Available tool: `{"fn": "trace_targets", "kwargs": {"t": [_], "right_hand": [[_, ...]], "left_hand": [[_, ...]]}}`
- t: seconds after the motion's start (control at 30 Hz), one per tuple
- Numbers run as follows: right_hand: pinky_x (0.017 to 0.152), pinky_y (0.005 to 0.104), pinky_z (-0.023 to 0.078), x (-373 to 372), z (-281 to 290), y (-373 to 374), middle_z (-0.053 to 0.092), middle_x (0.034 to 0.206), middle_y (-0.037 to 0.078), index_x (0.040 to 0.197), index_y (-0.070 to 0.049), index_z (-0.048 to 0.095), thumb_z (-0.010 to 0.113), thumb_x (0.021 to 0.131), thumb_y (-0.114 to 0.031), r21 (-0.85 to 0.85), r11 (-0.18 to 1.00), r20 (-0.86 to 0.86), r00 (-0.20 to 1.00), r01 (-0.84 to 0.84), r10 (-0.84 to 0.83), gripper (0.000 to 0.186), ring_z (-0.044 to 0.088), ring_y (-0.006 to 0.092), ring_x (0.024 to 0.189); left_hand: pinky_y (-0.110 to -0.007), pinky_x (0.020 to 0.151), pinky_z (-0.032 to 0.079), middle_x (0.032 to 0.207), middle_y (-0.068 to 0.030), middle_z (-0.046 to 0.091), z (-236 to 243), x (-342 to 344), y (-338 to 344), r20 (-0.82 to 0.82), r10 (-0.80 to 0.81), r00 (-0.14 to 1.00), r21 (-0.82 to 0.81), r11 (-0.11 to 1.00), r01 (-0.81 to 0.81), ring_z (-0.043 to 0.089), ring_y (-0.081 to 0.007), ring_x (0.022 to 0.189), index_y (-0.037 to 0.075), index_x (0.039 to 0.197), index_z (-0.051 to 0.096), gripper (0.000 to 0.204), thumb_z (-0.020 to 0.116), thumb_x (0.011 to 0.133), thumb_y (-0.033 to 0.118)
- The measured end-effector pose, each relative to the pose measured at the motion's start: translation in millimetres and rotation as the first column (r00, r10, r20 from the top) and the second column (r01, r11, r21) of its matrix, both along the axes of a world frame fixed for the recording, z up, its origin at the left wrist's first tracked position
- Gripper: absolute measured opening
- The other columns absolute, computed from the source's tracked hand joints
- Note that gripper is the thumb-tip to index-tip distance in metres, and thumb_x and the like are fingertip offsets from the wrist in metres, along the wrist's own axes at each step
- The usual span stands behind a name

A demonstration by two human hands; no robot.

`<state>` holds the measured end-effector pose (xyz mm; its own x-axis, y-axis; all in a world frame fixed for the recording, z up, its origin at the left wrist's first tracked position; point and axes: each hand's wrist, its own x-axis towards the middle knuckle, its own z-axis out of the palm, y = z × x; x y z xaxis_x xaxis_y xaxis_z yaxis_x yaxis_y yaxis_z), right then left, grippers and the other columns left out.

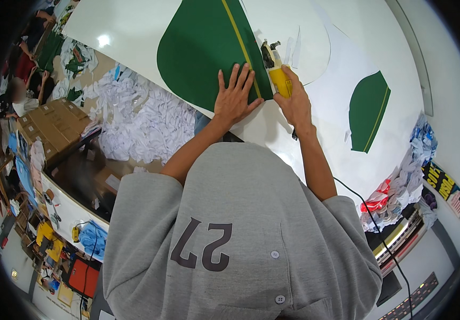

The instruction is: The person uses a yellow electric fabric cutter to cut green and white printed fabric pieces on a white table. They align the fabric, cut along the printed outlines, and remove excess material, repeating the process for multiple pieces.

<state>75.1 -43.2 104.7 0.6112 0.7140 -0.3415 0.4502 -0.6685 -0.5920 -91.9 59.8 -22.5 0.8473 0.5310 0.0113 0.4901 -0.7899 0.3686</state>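
A large green fabric piece (200,50) with a yellow stripe near its right edge lies flat on the white table (118,21). My left hand (234,96) presses flat on its lower part, fingers spread over the cloth and the stripe. My right hand (296,104) is wrapped round the yellow body of an electric fabric cutter (279,80). The cutter's metal head points away from me, just beside the cloth's right edge; whether its blade touches the cloth I cannot tell. Farther right lies a smaller green piece (366,114) with a similar stripe.
White paper or fabric sheets (315,37) lie beyond the cutter. A black cord (371,216) runs down at the right. White scraps (139,114) cover the floor at left, near cardboard boxes (54,128). Bundled cloth (395,192) sits at the table's right edge. Other people sit far left.
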Motion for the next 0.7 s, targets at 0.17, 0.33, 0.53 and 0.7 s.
{"fn": "trace_targets", "kwargs": {"t": [0.17,0.33,0.53,0.7], "right_hand": [[0.117,0.0489,0.053,10,-6,20,0.064,0.155,0.026,0.168,-0.02,0.047,0.074,0.09,-0.012,0.003,1.0,0.003,1.0,-0.019,0.019,0.083,0.066,0.0447,0.138],[0.107,0.0511,0.057,19,-15,41,0.07,0.14,0.022,0.167,-0.032,0.048,0.082,0.091,-0.013,0.051,0.998,0.059,0.998,-0.033,0.03,0.086,0.07,0.0436,0.127],[0.107,0.0515,0.057,30,-20,68,0.07,0.139,0.024,0.168,-0.033,0.046,0.082,0.091,-0.016,0.061,0.997,0.071,0.996,-0.049,0.045,0.087,0.07,0.044,0.128],[0.113,0.0495,0.056,40,-21,92,0.071,0.145,0.025,0.17,-0.03,0.043,0.078,0.09,-0.016,0.053,0.995,0.084,0.994,-0.08,0.075,0.088,0.071,0.0452,0.131]], "left_hand": [[-0.073,0.135,0.008,0.184,-0.0102,0.028,0,-1,0,-0.019,-0.009,1.0,0.028,1.0,0.009,0.019,-0.0332,0.171,0.013,0.171,0.046,0.093,0.056,0.103,0.076],[-0.073,0.135,0.008,0.184,-0.0102,0.028,-1,-1,0,-0.013,-0.009,1.0,0.035,0.999,0.009,0.019,-0.0331,0.172,0.014,0.172,0.045,0.093,0.055,0.104,0.076],[-0.072,0.135,0.005,0.186,-0.0096,0.024,1,-1,0,-0.067,-0.018,0.998,0.015,1.0,0.019,0.016,-0.0323,0.173,0.016,0.174,0.041,0.093,0.051,0.105,0.077],[-0.072,0.136,0.004,0.187,-0.0087,0.022,4,0,1,-0.097,-0.02,0.995,-0.022,1.0,0.018,0.015,-0.0315,0.173,0.016,0.176,0.038,0.092,0.05,0.106,0.076]]}}
